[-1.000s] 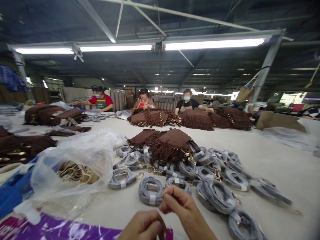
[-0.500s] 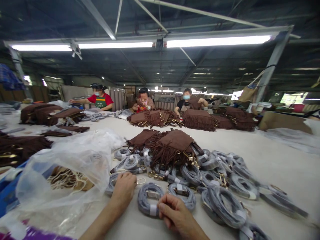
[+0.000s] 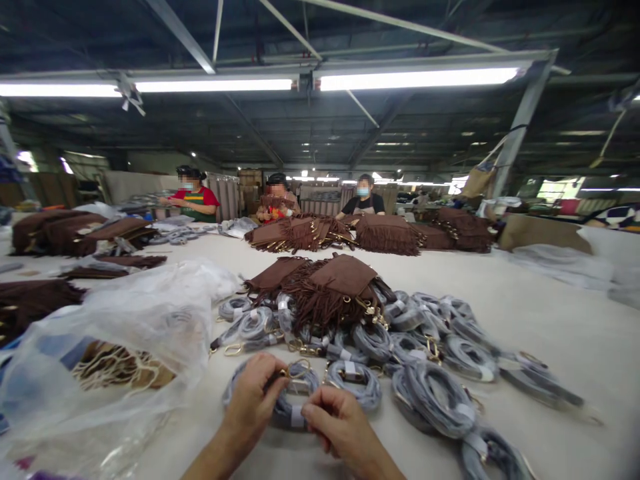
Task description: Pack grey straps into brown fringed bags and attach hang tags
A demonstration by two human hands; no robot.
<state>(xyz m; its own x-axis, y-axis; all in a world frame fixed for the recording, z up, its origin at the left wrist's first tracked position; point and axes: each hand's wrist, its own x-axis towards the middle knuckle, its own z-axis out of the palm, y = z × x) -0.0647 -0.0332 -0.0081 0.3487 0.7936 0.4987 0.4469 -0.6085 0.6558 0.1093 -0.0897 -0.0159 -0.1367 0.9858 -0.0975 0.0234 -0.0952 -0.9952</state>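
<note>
My left hand [image 3: 257, 390] is closed on a grey-wrapped coiled strap [image 3: 231, 385], its fingers pinched near a gold clasp [image 3: 300, 367]. Just to the right lies a second coiled strap [image 3: 311, 381] with a white paper band [image 3: 297, 417], partly covered by both hands. My right hand [image 3: 337, 423] has thumb and forefinger pinched at that coil's lower right edge. Another coiled strap [image 3: 367, 387] rests flat right behind my right hand. Brown fringed bags [image 3: 345, 277] are stacked beyond, among several more wrapped strap coils [image 3: 435, 400].
A clear plastic bag [image 3: 193, 320] with cords and brown pieces inside stands at the left. More brown fringed bags [image 3: 387, 233] are piled across the white table [image 3: 540, 320]. Three co-workers [image 3: 197, 200] sit at the far side.
My left hand has moved right, bringing the left coil closer to the middle one. My right hand stays at the middle coil. The view has shifted slightly right.
</note>
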